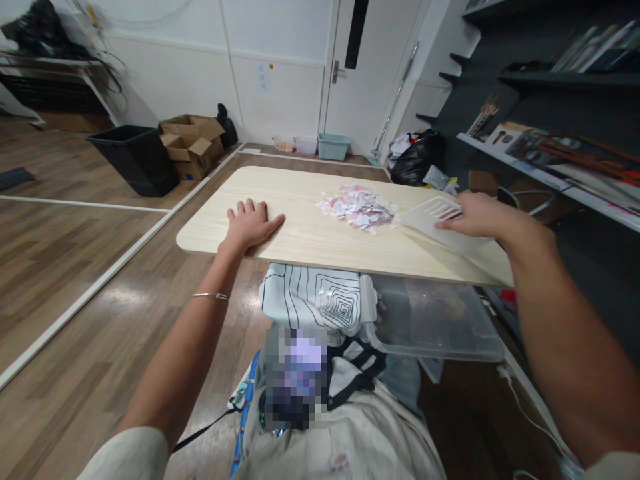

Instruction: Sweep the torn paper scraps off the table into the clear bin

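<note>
On the pale wooden tabletop (300,243) in front of me, a loose heap of torn paper scraps (360,208), white and pinkish, lies to the right of the middle, with small pieces strayed around its edges. My left hand (250,225) rests palm down on the left part of the board near its near edge, fingers spread wide and thumb pointing right, holding nothing. My right hand (480,217) is closed around a white slotted spatula (425,212) over the right end of the board, its slots turned up and its left tip just beside the right side of the heap. The spatula's near side looks blurred, so I can't quite tell how much of it touches the wood. Below the near edge, to the right, sits a clear plastic box (440,333), and to its left a pale cloth (300,293) printed with dark lines. Beyond the table, a black bin (135,160) stands on the floor at far left, just beside open cardboard boxes (193,143). A light blue basket (333,147) sits by the white door (373,73), and a black plastic bag (417,160) slumps farther right, near the dark shelves (570,80).
</note>
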